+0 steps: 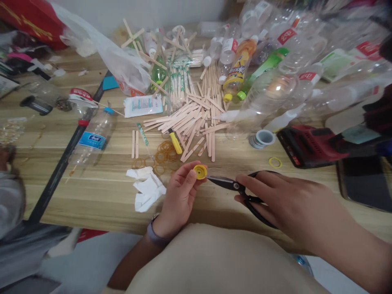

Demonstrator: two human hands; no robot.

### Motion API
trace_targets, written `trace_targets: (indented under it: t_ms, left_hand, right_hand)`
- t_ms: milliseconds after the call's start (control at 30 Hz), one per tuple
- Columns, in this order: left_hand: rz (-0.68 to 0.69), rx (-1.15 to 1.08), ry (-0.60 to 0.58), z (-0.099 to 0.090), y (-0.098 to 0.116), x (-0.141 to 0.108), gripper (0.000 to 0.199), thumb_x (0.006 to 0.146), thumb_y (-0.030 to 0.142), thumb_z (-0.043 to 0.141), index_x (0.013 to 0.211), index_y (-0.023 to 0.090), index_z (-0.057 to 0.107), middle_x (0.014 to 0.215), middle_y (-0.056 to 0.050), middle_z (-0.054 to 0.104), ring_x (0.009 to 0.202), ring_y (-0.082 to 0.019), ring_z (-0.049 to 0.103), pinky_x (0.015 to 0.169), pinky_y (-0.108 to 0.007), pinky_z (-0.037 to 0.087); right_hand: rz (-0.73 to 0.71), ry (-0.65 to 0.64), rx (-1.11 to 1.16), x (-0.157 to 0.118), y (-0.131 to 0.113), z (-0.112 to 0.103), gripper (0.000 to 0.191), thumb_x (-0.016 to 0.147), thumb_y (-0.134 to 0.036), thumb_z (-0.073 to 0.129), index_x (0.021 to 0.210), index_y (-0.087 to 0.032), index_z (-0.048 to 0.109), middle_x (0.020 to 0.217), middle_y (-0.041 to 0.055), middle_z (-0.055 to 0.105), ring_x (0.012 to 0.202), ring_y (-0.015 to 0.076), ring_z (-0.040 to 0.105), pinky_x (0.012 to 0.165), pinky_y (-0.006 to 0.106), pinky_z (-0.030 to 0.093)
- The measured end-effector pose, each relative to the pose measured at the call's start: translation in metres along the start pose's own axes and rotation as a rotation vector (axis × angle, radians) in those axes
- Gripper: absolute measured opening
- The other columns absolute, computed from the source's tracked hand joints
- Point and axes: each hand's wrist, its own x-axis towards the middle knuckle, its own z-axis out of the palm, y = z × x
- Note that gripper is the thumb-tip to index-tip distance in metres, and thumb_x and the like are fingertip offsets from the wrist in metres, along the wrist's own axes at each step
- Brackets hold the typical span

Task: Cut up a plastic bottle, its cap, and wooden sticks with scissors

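Note:
Between the thumb and fingers of my left hand is a yellow bottle cap, its hollow side facing up with a small dark spot at the centre. My right hand grips black-handled scissors by their loops. Their blades look closed, and the tip points left, right beside the cap; whether it touches the rim I cannot tell. Beyond my left hand lie tan rubber bands and a yellow-handled tool. Crumpled white tissue rests left of my wrist.
Wooden craft sticks lie heaped mid-table. Plastic bottles crowd the back right. A red and black power tool and a dark phone sit at right. One labelled bottle lies left; another person's sleeve shows beyond.

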Motion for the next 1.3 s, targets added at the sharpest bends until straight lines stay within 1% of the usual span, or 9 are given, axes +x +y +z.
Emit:
trace_targets:
  t_ms: [100,200,333,433,633,800,933,1067,1300]
  left_hand:
    - [0.038,0.041,-0.005,0.000,-0.001,-0.001,0.033,0.071,0.039,0.088,0.096,0.021,0.076,0.098,-0.002,0.077,0.088,-0.011,0.069,0.081,-0.022,0.053]
    - [0.058,0.086,-0.015,0.000,-0.002,-0.002,0.033,0.072,0.040,0.087,0.097,0.022,0.076,0.099,-0.002,0.077,0.091,-0.012,0.069,0.084,-0.024,0.052]
    - [0.081,0.139,-0.025,-0.001,-0.002,-0.003,0.033,0.072,0.042,0.087,0.097,0.024,0.076,0.103,-0.001,0.077,0.094,-0.012,0.067,0.089,-0.025,0.049]
    - [0.089,0.196,-0.018,-0.002,-0.003,-0.003,0.033,0.073,0.044,0.086,0.098,0.024,0.076,0.103,0.000,0.076,0.093,-0.011,0.066,0.087,-0.023,0.048]
    - [0.072,0.227,0.005,-0.005,-0.004,-0.003,0.036,0.071,0.045,0.086,0.099,0.025,0.076,0.098,0.001,0.075,0.088,-0.011,0.064,0.077,-0.021,0.048]
    - [0.056,0.237,-0.015,-0.007,-0.005,-0.003,0.036,0.072,0.045,0.086,0.100,0.024,0.077,0.099,0.000,0.076,0.090,-0.011,0.065,0.083,-0.022,0.048]
    - [0.045,0.238,0.004,-0.007,-0.005,-0.003,0.035,0.073,0.045,0.085,0.099,0.023,0.077,0.097,-0.001,0.076,0.090,-0.013,0.066,0.085,-0.024,0.049]
    - [0.033,0.233,0.018,-0.005,-0.006,-0.004,0.036,0.071,0.045,0.086,0.099,0.023,0.078,0.096,-0.001,0.077,0.089,-0.012,0.066,0.086,-0.024,0.049]
    - [-0.017,0.181,0.003,-0.003,-0.004,-0.003,0.037,0.068,0.046,0.088,0.095,0.022,0.079,0.089,0.000,0.076,0.080,-0.010,0.066,0.076,-0.022,0.052]
  right_hand:
    - [0.029,-0.006,0.027,-0.001,0.002,-0.001,0.051,0.107,-0.042,0.019,0.105,-0.020,0.065,0.074,0.0027,0.062,0.056,0.0199,0.065,0.046,0.030,0.030]
    - [0.050,0.001,0.001,0.000,0.000,-0.002,0.055,0.107,-0.046,0.018,0.103,-0.021,0.067,0.072,0.0029,0.060,0.061,0.0223,0.066,0.049,0.031,0.030]
    - [0.042,-0.010,-0.012,0.002,-0.003,-0.001,0.052,0.107,-0.042,0.022,0.101,-0.020,0.068,0.065,0.0010,0.059,0.049,0.0208,0.061,0.046,0.032,0.023]
    - [0.032,0.019,-0.009,0.005,-0.006,-0.001,0.049,0.106,-0.037,0.024,0.098,-0.019,0.069,0.061,-0.0002,0.058,0.041,0.0200,0.058,0.045,0.031,0.018]
    - [0.012,-0.002,-0.023,0.009,-0.009,-0.005,0.034,0.099,-0.026,0.038,0.092,-0.019,0.070,0.057,-0.0001,0.057,0.039,0.0227,0.057,0.050,0.030,0.009]
    - [0.012,-0.024,-0.066,0.009,-0.010,-0.007,0.014,0.089,-0.026,0.057,0.086,-0.020,0.070,0.055,-0.0012,0.054,0.039,0.0233,0.056,0.054,0.029,0.005]
    - [-0.007,-0.040,-0.110,0.009,-0.012,-0.011,0.011,0.083,-0.017,0.060,0.085,-0.020,0.070,0.055,-0.0016,0.054,0.041,0.0220,0.057,0.052,0.030,0.010]
    - [-0.035,-0.053,-0.154,0.011,-0.012,-0.014,0.027,0.075,0.000,0.053,0.083,-0.020,0.069,0.056,-0.0017,0.056,0.044,0.0190,0.058,0.051,0.030,0.020]
    - [-0.097,-0.053,-0.139,0.010,-0.007,-0.012,0.026,0.079,-0.001,0.050,0.084,-0.019,0.068,0.056,-0.0020,0.057,0.045,0.0187,0.058,0.052,0.030,0.025]
